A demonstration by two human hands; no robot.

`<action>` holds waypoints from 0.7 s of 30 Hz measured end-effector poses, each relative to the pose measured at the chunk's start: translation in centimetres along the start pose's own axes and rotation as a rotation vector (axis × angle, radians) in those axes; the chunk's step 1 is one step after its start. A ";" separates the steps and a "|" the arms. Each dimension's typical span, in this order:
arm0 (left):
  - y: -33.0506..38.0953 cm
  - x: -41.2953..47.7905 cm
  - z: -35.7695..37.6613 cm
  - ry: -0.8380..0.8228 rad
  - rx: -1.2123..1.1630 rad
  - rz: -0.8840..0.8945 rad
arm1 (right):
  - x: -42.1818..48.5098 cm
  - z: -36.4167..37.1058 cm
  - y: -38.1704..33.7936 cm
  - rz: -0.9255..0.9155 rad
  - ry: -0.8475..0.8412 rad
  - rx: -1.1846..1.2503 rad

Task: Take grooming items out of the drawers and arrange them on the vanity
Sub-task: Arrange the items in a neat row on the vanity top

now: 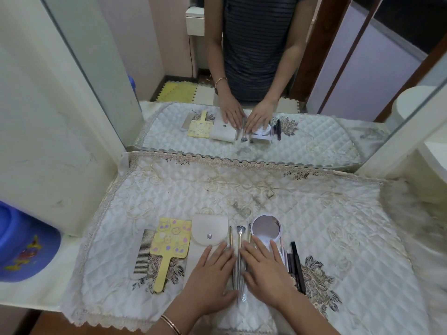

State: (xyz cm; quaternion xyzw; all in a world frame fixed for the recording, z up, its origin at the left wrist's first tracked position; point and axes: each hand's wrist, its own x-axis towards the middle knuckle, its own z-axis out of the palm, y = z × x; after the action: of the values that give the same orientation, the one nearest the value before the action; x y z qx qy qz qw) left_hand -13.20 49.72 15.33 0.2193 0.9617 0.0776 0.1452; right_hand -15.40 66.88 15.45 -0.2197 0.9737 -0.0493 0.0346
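Note:
Grooming items lie in a row on the quilted vanity cloth (242, 194). From the left: a grey comb (142, 252), a yellow hand mirror (170, 241) face down, a white snap pouch (209, 229), several thin makeup brushes (238, 259), a round compact mirror (266, 226) standing open, and dark pencils (296, 262). My left hand (210, 279) lies flat, fingers spread, left of the brushes and over the pouch's lower edge. My right hand (264, 272) lies flat right of the brushes, partly over the compact's base. Neither hand grips anything.
A wall mirror (242, 93) stands behind the vanity and reflects the items and a person's torso. A blue plastic basin (21, 245) sits at the far left. A white cylinder (416, 102) stands at the right. The cloth's back half holds nothing.

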 end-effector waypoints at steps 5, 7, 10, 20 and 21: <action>0.1 0.1 -0.3 -0.024 -0.031 -0.011 | -0.1 0.1 -0.1 0.021 -0.016 0.040; 0.2 0.3 -0.1 -0.029 -0.041 -0.012 | -0.7 0.3 -0.1 0.010 0.001 0.054; 0.1 0.7 0.0 -0.022 -0.027 -0.002 | -1.1 0.4 -0.2 0.002 -0.019 0.041; -0.3 0.8 -0.5 -0.008 -0.001 0.033 | -1.0 0.4 -0.1 0.024 0.037 0.045; -0.3 0.7 -0.5 -0.007 0.004 0.030 | -0.9 0.3 -0.1 0.033 0.041 0.039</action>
State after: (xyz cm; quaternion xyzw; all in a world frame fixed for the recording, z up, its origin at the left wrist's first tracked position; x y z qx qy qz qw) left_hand -14.10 49.75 15.54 0.2342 0.9579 0.0772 0.1467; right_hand -14.46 67.12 15.21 -0.2017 0.9766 -0.0724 0.0197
